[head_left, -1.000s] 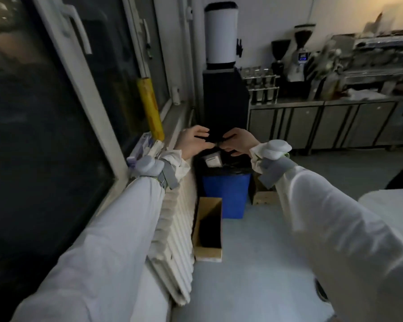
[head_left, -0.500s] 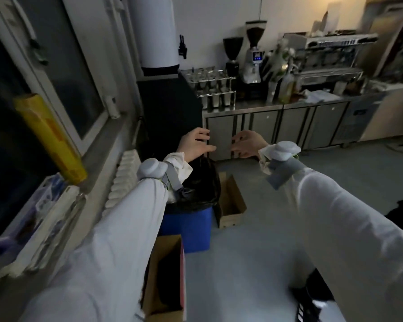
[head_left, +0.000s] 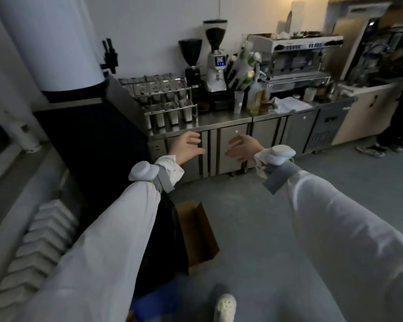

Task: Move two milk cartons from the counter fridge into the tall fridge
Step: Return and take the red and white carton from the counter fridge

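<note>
Both my hands are raised in front of me, empty, with fingers spread and relaxed. My left hand (head_left: 188,147) and my right hand (head_left: 242,148) face each other, a short gap between them. Behind them, across the floor, stands the steel counter fridge (head_left: 233,147) with its row of shut doors. No milk carton shows anywhere. A tall dark-fronted cabinet (head_left: 363,49) at the far right may be the tall fridge; I cannot tell.
Coffee grinders (head_left: 215,56), a rack of steel tubs (head_left: 165,98) and an espresso machine (head_left: 298,59) crowd the countertop. An open cardboard box (head_left: 197,233) lies on the floor by a black bin. A radiator (head_left: 33,247) runs along the left. A person's legs (head_left: 396,126) stand far right.
My view has swung right from the window and bin towards the counter. My hands, which met at the black bin bag a second ago, have let go and parted.
</note>
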`<action>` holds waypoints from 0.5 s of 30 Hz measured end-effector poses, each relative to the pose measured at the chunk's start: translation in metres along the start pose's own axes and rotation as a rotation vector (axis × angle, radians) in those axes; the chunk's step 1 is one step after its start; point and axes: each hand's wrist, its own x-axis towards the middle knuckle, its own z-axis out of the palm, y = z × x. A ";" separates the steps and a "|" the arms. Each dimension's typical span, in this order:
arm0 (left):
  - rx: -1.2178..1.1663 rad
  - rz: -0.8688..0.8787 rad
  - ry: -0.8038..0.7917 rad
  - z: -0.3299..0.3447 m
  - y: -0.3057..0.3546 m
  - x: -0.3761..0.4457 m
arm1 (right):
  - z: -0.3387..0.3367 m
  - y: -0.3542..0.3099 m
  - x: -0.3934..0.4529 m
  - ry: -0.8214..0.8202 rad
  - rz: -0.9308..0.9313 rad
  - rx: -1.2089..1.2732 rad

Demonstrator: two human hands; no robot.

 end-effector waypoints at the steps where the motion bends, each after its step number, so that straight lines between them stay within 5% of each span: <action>1: 0.002 0.009 -0.008 0.010 0.000 0.032 | -0.011 0.005 0.029 0.007 0.004 -0.005; 15: 0.059 0.015 -0.011 0.086 0.000 0.368 | -0.119 0.022 0.365 -0.037 0.048 -0.056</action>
